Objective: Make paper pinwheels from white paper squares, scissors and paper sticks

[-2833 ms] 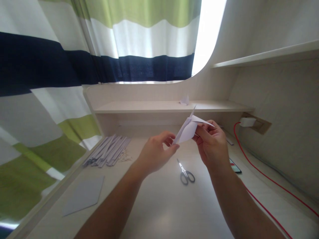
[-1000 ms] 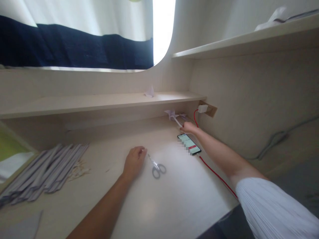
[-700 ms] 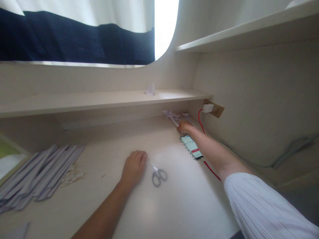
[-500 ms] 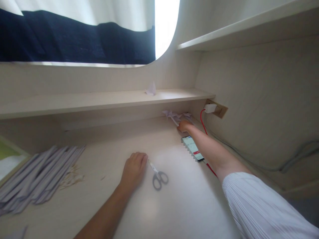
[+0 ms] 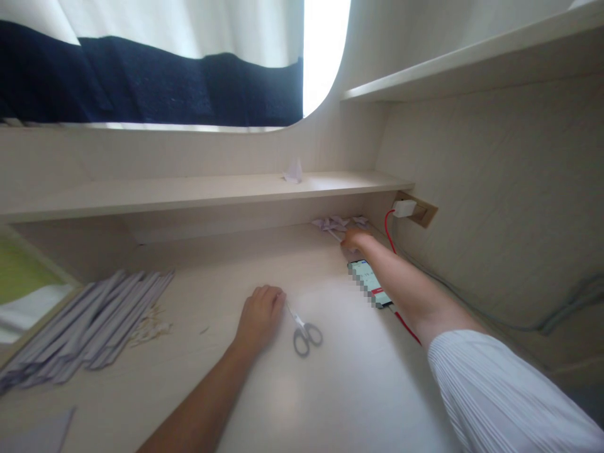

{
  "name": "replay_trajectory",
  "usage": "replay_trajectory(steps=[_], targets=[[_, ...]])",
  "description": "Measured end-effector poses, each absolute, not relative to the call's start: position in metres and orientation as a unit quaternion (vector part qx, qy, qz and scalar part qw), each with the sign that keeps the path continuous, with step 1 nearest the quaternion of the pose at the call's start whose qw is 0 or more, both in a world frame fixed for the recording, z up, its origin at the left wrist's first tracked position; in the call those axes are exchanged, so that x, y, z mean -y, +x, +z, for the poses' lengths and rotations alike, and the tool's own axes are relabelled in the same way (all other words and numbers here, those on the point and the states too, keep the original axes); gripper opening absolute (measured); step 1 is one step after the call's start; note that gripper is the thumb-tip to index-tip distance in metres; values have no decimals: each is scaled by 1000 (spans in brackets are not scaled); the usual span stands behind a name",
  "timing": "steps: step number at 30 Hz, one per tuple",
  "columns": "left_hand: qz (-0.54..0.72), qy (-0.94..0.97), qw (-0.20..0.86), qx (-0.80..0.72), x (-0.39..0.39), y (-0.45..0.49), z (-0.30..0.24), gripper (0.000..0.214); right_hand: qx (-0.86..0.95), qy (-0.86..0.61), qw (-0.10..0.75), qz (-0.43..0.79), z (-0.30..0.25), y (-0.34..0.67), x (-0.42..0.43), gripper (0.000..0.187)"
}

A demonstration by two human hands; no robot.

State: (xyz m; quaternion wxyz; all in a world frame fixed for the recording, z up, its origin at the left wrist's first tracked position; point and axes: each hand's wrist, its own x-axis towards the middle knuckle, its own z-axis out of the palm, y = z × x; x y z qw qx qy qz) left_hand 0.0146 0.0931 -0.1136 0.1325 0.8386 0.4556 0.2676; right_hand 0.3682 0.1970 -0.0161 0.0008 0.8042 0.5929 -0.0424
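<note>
My right hand (image 5: 355, 240) reaches far back under the low shelf, fingers curled at a white stick that leads to folded paper pinwheels (image 5: 336, 223) lying on the desk. Whether it grips the stick is hard to make out. My left hand (image 5: 260, 314) rests on the desk with its fingers loosely curled and nothing in them, touching the blade tips of a pair of grey-handled scissors (image 5: 302, 330). A phone (image 5: 369, 283) with a lit screen lies just under my right forearm.
A red cable (image 5: 389, 228) runs from a wall charger (image 5: 405, 207) to the phone. A pile of folded paper strips (image 5: 89, 327) lies at the left. A grey sheet's corner (image 5: 44, 434) shows bottom left. A small folded paper piece (image 5: 294, 171) stands on the low shelf (image 5: 189, 189).
Earlier both hands held a folded paper piece in front of me. Since then my right hand has reached to the back by the pinwheels and my left has settled beside the scissors.
</note>
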Motion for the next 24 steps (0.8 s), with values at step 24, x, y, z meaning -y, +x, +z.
replay_trajectory(steps=[24], targets=[[335,729,123,-584,34,-225,-57,31,-744,648,-163,-33,-87,173,8,32]])
